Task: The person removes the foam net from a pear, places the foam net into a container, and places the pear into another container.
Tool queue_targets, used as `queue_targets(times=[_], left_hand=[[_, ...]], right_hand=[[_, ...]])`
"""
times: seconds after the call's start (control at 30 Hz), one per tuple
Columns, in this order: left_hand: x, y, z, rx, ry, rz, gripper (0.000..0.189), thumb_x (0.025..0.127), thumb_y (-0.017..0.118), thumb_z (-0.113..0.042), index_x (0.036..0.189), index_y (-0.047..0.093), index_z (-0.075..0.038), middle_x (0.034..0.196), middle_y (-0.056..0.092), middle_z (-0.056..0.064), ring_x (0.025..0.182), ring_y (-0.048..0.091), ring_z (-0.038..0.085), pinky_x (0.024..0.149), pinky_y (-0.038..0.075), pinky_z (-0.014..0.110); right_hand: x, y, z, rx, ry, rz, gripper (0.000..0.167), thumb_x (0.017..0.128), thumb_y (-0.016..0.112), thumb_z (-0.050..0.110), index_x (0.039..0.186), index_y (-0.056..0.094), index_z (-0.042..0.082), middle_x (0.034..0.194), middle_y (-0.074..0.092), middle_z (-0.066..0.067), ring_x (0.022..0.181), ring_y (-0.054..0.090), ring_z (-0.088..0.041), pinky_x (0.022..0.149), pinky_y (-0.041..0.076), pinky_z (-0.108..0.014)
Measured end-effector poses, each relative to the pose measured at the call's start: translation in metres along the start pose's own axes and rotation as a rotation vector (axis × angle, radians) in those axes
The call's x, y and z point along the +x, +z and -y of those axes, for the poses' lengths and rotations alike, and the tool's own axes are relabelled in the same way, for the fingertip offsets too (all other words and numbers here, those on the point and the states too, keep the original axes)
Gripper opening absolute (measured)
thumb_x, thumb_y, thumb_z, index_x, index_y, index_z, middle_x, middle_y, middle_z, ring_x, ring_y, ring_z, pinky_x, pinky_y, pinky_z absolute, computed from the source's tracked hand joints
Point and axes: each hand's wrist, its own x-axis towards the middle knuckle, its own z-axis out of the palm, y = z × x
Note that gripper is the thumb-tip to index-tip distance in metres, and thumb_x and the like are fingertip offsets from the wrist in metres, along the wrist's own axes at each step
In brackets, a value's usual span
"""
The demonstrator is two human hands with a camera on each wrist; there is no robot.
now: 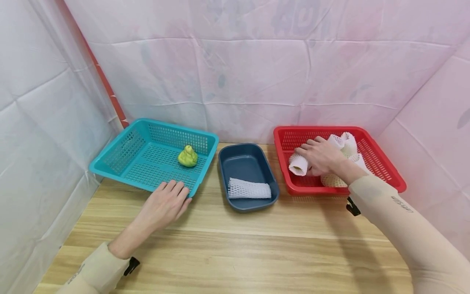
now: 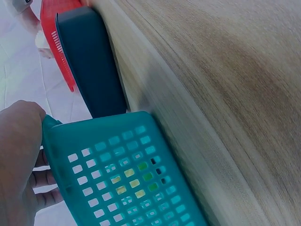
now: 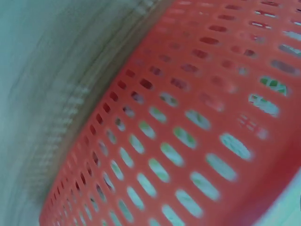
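Observation:
My left hand (image 1: pixel 167 205) grips the near right corner of a teal plastic basket (image 1: pixel 147 183), fingers over its rim. In the left wrist view, the fingers (image 2: pixel 44 179) show behind the basket wall. A yellow-green fruit (image 1: pixel 188 157) with a narrow knobbed top sits inside that basket. My right hand (image 1: pixel 321 157) reaches into a red plastic basket (image 1: pixel 341 190) and holds a white foam net sleeve (image 1: pixel 298 165) with something yellowish-green inside. More sleeved fruits (image 1: pixel 334 180) lie under and beside the hand. In the right wrist view, the red basket's wall (image 3: pixel 188 117) hides the hand.
A dark blue tray (image 1: pixel 242 163) stands between the two baskets, with a flattened white foam net sleeve (image 1: pixel 249 190) lying in it. All stand on a wood-grain table (image 1: pixel 235 249). Pale cloth walls (image 1: pixel 249 73) close off the back and both sides.

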Motion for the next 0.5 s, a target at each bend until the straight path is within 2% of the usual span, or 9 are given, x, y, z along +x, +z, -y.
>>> queue_targets(times=[0.23, 0.5], left_hand=[[0.000, 0.001, 0.000, -0.001, 0.000, -0.008, 0.051, 0.115, 0.022, -0.037, 0.093, 0.057, -0.008, 0.086, 0.055, 0.008, 0.078, 0.053, 0.027, 0.066, 0.043, 0.037], [0.000, 0.001, 0.000, -0.004, -0.004, -0.008, 0.051, 0.115, 0.021, -0.037, 0.093, 0.057, -0.008, 0.086, 0.056, 0.008, 0.079, 0.053, 0.028, 0.067, 0.044, 0.037]], right_hand=[[-0.005, -0.024, -0.004, -0.020, 0.022, -0.090, 0.080, 0.065, 0.092, 0.045, 0.131, 0.065, 0.007, 0.125, 0.071, -0.017, 0.117, 0.063, -0.042, 0.100, 0.050, -0.060], [-0.014, -0.056, 0.000, -0.046, 0.054, -0.145, 0.089, 0.060, 0.097, 0.044, 0.134, 0.064, 0.007, 0.127, 0.071, -0.017, 0.118, 0.061, -0.041, 0.106, 0.046, -0.062]])
